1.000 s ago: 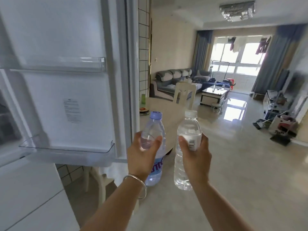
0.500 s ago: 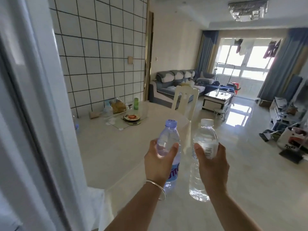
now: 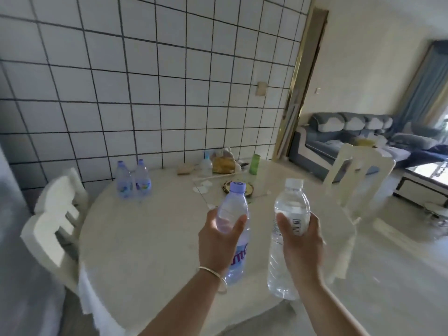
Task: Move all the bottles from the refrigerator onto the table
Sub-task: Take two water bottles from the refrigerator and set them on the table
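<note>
My left hand (image 3: 218, 243) grips a clear water bottle with a purple cap (image 3: 234, 207), held upright over the round cream table (image 3: 145, 251). My right hand (image 3: 300, 241) grips a second clear bottle with a white cap (image 3: 289, 207), also upright, above the table's right part. Two more purple-capped bottles (image 3: 133, 180) stand side by side on the table's far left, near the tiled wall. The refrigerator is out of the frame except for a grey blurred edge at the left.
White chairs stand at the table's left (image 3: 55, 214) and right (image 3: 356, 178). A green cup (image 3: 254, 164), a food bag (image 3: 223, 163), a small plate (image 3: 237, 187) and a glass pane lie at the table's far side. A sofa (image 3: 351, 134) is beyond.
The view has swung left from the refrigerator door to the table. Both hands, each still holding its bottle, now hang over the tabletop, and the two standing bottles have come into view.
</note>
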The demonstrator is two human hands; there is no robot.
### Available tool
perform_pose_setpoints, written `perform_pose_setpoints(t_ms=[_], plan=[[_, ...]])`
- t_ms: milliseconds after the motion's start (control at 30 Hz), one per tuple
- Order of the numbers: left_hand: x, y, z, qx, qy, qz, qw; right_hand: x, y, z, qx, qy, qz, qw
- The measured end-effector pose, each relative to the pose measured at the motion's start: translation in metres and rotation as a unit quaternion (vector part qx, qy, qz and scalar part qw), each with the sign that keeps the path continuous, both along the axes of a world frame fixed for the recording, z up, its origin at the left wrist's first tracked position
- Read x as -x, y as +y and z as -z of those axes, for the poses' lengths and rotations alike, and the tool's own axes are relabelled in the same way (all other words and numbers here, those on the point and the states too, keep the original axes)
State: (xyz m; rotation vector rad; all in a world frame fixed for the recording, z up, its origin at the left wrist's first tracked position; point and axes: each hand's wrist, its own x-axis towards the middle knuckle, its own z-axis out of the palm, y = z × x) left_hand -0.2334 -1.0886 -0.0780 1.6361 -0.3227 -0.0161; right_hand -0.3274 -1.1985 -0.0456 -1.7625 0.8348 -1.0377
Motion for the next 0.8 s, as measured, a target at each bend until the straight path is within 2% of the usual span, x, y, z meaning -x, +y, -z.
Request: perform_pose_setpoints(t_ms=[167,433,800], plan=[[-0.060,-0.026,0.006,-0.014,0.007,-0.079,0.997,-0.086,-0.047,0.007,0.000,0.022,-0.092,0.995],[-0.172,-0.034,0.050,-0.042,0.053,-0.179,0.981,-0.223,-0.058,0.044,-0.022,0.054,-0.217,0.975],[-0.409,-0.034,0.088,-0.097,0.097,-0.213,0.967,-0.471,-0.058,0.092,-0.070,0.134,-0.244,0.958]])
